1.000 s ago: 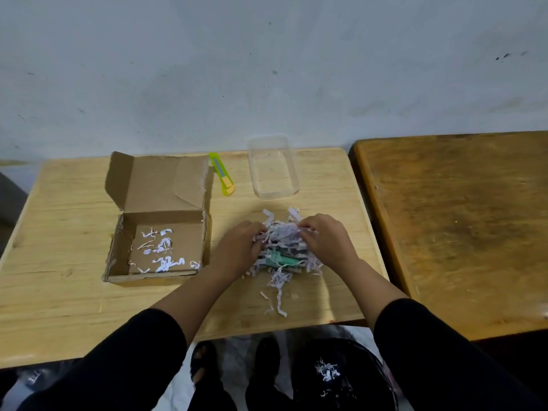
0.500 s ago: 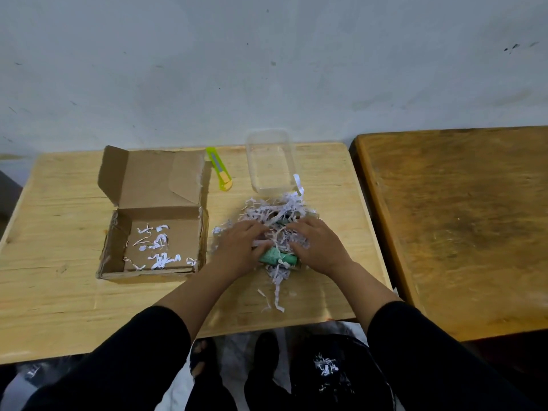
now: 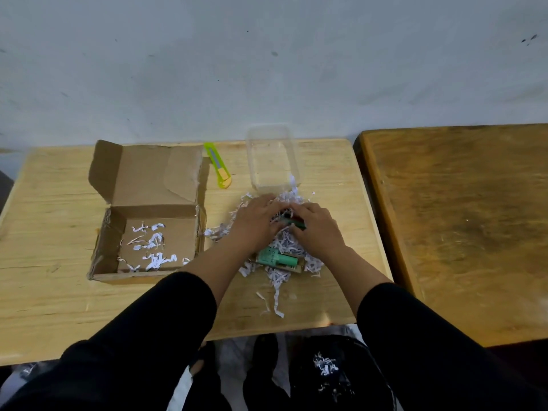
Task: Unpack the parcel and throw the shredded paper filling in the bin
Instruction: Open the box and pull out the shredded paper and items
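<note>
A pile of white shredded paper [image 3: 286,247] lies on the light wooden table [image 3: 59,298], right of the open cardboard parcel [image 3: 103,250], which holds a few loose shreds [image 3: 154,247]. My left hand [image 3: 253,222] presses into the far side of the pile with curled fingers. My right hand [image 3: 318,231] sits beside it, its fingers closed over a small dark item with red and green on it [image 3: 293,223]. A mint-green tube [image 3: 275,258] lies uncovered at the near side of the pile. The black bin [image 3: 341,378] stands under the table's front edge with shreds inside.
A clear plastic container [image 3: 271,155] stands just beyond the pile. A yellow-green utility knife [image 3: 219,169] lies between it and the parcel's raised flap. A darker wooden table [image 3: 462,221] adjoins on the right. A grey wall runs behind. Stray shreds [image 3: 274,304] trail toward the front edge.
Both hands have slid away from me through the pile toward the clear container. The paper has spread out, and the mint-green tube now lies uncovered behind my hands.
</note>
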`<state>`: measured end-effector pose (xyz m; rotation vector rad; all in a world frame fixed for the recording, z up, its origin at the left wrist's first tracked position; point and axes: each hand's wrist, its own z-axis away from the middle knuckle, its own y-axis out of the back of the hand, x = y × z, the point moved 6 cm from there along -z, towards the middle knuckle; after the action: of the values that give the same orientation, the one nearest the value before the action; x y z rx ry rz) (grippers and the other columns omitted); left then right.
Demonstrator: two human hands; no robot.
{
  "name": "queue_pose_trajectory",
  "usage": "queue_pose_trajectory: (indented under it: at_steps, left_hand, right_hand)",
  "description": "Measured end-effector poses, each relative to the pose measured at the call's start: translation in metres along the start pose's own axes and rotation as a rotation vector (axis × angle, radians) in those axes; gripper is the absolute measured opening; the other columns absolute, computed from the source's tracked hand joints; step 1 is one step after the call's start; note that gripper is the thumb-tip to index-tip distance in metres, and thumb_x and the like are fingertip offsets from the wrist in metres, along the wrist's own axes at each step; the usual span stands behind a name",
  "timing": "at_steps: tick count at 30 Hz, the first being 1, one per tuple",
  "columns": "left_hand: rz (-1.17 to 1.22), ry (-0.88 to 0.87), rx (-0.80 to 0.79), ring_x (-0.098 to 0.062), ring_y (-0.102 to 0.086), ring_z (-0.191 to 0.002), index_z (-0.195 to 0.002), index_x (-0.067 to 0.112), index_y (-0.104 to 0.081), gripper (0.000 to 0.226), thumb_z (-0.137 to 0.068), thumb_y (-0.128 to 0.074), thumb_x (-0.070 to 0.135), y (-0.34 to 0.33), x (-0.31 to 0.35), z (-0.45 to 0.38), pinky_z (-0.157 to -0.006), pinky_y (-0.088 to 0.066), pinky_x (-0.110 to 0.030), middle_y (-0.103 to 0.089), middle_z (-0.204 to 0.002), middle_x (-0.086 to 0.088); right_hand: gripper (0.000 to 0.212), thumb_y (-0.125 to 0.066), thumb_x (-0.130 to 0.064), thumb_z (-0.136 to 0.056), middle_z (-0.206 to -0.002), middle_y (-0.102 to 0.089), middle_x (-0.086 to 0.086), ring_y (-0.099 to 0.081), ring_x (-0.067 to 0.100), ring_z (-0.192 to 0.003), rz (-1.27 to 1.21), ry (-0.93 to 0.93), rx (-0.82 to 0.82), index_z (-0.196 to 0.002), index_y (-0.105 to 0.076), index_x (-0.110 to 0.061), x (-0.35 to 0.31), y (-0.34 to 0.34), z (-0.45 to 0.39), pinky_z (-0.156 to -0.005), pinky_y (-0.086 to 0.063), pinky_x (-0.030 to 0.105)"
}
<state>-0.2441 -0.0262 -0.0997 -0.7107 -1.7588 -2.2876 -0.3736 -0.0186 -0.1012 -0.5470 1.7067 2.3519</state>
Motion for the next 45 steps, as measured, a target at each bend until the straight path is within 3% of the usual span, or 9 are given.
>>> queue_pose_trajectory:
  at_steps: [5, 11, 16, 19, 21, 24, 31, 35, 45]
  left_hand:
    - [0.119, 0.069, -0.004, -0.031, -0.053, -0.107, -0.121, 0.019, -0.054, 0.033, -0.088, -0.057, 0.021, 0.004, -0.017, 0.004, -0.087, -0.042, -0.036, -0.058, -0.116, -0.014]
    - [0.192, 0.072, -0.002, -0.029, -0.055, -0.104, -0.121, 0.012, -0.055, 0.031, -0.090, -0.056, 0.013, 0.007, -0.032, 0.021, -0.081, -0.035, -0.025, -0.059, -0.117, -0.014]
    - [0.177, 0.184, -0.027, -0.031, -0.050, -0.114, -0.129, 0.011, -0.050, 0.041, -0.089, -0.055, 0.006, 0.005, -0.045, 0.025, -0.094, -0.038, -0.030, -0.045, -0.131, -0.016]
    - [0.141, 0.116, 0.121, -0.031, -0.053, -0.109, -0.131, 0.015, -0.047, 0.048, -0.084, -0.057, 0.012, 0.018, -0.039, 0.027, -0.089, -0.045, -0.036, -0.042, -0.132, -0.013]
    - [0.028, -0.087, 0.224, -0.029, -0.055, -0.105, -0.122, 0.014, -0.054, 0.049, -0.073, -0.054, 0.014, 0.029, -0.019, 0.026, -0.081, -0.049, -0.040, -0.051, -0.125, -0.011]
    - [0.016, -0.299, 0.103, -0.026, -0.058, -0.085, -0.105, 0.010, -0.060, 0.036, -0.073, -0.045, 0.017, 0.023, 0.006, 0.023, -0.072, -0.050, -0.038, -0.063, -0.102, -0.008]
    - [-0.114, -0.022, -0.102, -0.027, -0.051, -0.114, -0.131, 0.023, -0.044, 0.044, -0.091, -0.047, 0.043, 0.006, -0.044, 0.021, -0.091, -0.043, -0.042, -0.055, -0.125, -0.004]
    - [-0.040, 0.041, -0.003, -0.025, -0.046, -0.120, -0.123, 0.020, -0.050, 0.042, -0.086, -0.058, 0.037, 0.012, -0.057, 0.029, -0.097, -0.042, -0.046, -0.053, -0.127, -0.004]
    - [0.224, 0.045, 0.001, -0.025, -0.044, -0.123, -0.139, 0.016, -0.035, 0.057, -0.088, -0.058, 0.025, -0.005, -0.039, 0.034, -0.099, -0.034, -0.030, -0.045, -0.136, -0.008]
  right_hand:
    - [0.026, -0.050, -0.018, -0.092, -0.112, -0.063, 0.011, -0.053, 0.028, -0.105, -0.100, 0.070, 0.087, -0.113, -0.066, -0.013, 0.003, 0.008, 0.002, -0.083, -0.038, 0.030]
    - [0.020, -0.053, -0.014, -0.091, -0.093, -0.070, 0.012, -0.063, 0.026, -0.088, -0.153, -0.068, 0.138, -0.094, -0.071, -0.007, 0.028, 0.015, 0.010, -0.074, -0.045, 0.030]
    - [0.022, -0.050, -0.008, -0.090, -0.102, -0.063, 0.012, -0.058, 0.025, -0.090, -0.022, -0.148, 0.248, -0.104, -0.067, -0.005, 0.036, 0.021, 0.014, -0.067, -0.042, 0.026]
    - [0.031, -0.051, -0.001, -0.082, -0.101, -0.061, 0.012, -0.057, 0.026, -0.092, -0.066, 0.016, 0.416, -0.110, -0.064, -0.004, 0.013, 0.034, 0.017, -0.071, -0.050, 0.030]
    - [0.035, -0.050, -0.004, -0.081, -0.107, -0.062, 0.010, -0.056, 0.024, -0.098, -0.102, 0.171, 0.307, -0.114, -0.062, -0.007, -0.010, 0.028, 0.013, -0.079, -0.049, 0.031]
    - [0.042, -0.047, -0.008, -0.082, -0.116, -0.061, 0.011, -0.054, 0.027, -0.106, -0.157, 0.226, 0.028, -0.123, -0.056, -0.012, -0.028, 0.000, 0.010, -0.086, -0.042, 0.030]
    - [0.051, -0.053, -0.031, -0.086, -0.130, -0.054, 0.006, -0.049, 0.025, -0.120, -0.058, 0.015, -0.046, -0.134, -0.045, -0.016, 0.011, -0.006, 0.013, -0.101, -0.041, 0.042]
    - [0.043, -0.053, -0.043, -0.086, -0.109, -0.065, 0.004, -0.054, 0.026, -0.108, 0.012, -0.039, 0.134, -0.121, -0.058, -0.019, 0.014, 0.016, 0.016, -0.090, -0.040, 0.040]
    - [0.036, -0.049, -0.008, -0.088, -0.114, -0.062, 0.013, -0.045, 0.030, -0.112, -0.067, 0.038, 0.014, -0.123, -0.058, -0.011, -0.002, 0.005, 0.003, -0.089, -0.037, 0.030]
